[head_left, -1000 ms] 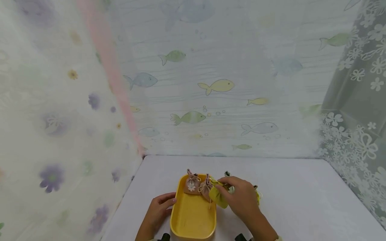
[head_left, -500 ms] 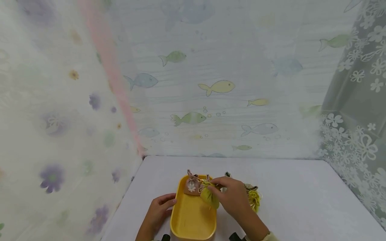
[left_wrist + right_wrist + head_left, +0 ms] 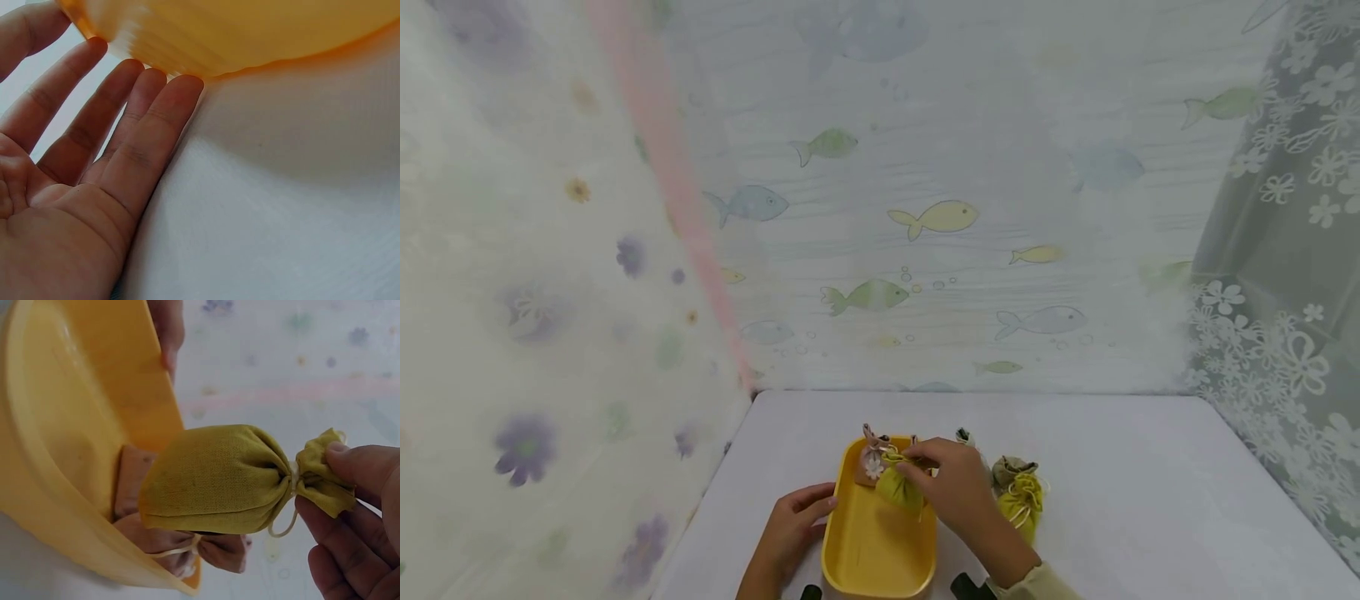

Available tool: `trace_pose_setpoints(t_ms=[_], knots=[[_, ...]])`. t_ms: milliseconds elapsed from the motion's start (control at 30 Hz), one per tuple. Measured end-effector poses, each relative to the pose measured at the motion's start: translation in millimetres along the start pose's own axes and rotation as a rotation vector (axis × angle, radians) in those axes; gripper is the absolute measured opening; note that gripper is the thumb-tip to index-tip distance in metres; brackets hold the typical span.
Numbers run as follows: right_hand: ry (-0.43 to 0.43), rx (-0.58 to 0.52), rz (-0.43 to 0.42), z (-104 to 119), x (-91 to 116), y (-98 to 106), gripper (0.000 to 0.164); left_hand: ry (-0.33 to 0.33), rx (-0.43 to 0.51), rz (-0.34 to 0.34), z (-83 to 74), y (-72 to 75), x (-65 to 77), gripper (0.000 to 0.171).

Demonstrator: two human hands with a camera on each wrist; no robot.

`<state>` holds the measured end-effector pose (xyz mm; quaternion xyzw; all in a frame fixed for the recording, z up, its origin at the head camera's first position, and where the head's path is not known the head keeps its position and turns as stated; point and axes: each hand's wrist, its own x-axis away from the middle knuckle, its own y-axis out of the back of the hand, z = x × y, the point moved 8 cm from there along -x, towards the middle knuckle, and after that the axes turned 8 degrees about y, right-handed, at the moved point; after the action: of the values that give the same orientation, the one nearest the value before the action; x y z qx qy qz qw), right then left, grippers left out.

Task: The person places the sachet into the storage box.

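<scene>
My right hand point(image 3: 958, 490) pinches a yellow-green drawstring pouch point(image 3: 898, 493) by its gathered top, above the far end of a yellow plastic tray point(image 3: 880, 554). In the right wrist view the pouch point(image 3: 215, 478) hangs from thumb and fingertips, its cord tied round the neck. A brownish-pink pouch point(image 3: 869, 468) with a white flower lies in the tray's far left corner. Another brownish-pink pouch point(image 3: 165, 540) lies beside it, mostly hidden by my right hand in the head view. My left hand point(image 3: 793, 529) touches the tray's left side with nearly straight fingers.
Right of the tray, a yellow-green pouch point(image 3: 1022, 507) and an olive-beige pouch point(image 3: 1011, 472) lie together on the white table point(image 3: 1135, 500). The top of a further pouch point(image 3: 963, 436) shows behind my right hand. Patterned curtains point(image 3: 1045, 275) stand at the table's back and sides.
My right hand has carried the yellow-green pouch leftward, from the tray's right rim to over its far end. More of the pouches at the right now shows. My left hand has stayed put.
</scene>
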<state>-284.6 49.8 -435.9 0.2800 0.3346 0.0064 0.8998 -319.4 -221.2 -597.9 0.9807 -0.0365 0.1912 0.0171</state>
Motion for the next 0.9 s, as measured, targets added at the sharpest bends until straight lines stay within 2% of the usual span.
trace_pose_setpoints(t_ms=[333, 600, 900], knots=[[0.007, -0.026, 0.032, -9, -2, -18, 0.01, -0.004, 0.002, -0.003, 1.5, 0.5, -2.1, 0.057], [-0.008, 0.001, 0.127, -9, -6, -33, 0.011, -0.006, 0.0, -0.002, -1.0, -0.7, -0.2, 0.057], [-0.035, 0.009, 0.195, -12, -8, -49, 0.01, 0.007, -0.001, -0.013, -0.5, -0.1, 1.7, 0.059]])
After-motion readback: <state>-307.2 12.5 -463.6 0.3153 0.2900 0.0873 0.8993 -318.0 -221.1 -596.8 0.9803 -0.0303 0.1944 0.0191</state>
